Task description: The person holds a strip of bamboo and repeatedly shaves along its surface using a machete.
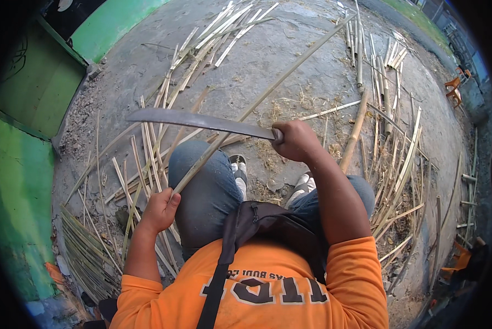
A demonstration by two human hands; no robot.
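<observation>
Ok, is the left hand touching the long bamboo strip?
Touching. The head view shows the left hand closed on the near end of the long bamboo strip.

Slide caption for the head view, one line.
Right hand holds a long knife crossing a bamboo strip gripped in the left hand, more strips lying on the ground.

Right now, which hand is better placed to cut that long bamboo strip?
Probably the right hand: it grips the machete, which crosses the strip in this view. The left hand holds the strip's near end.
</observation>
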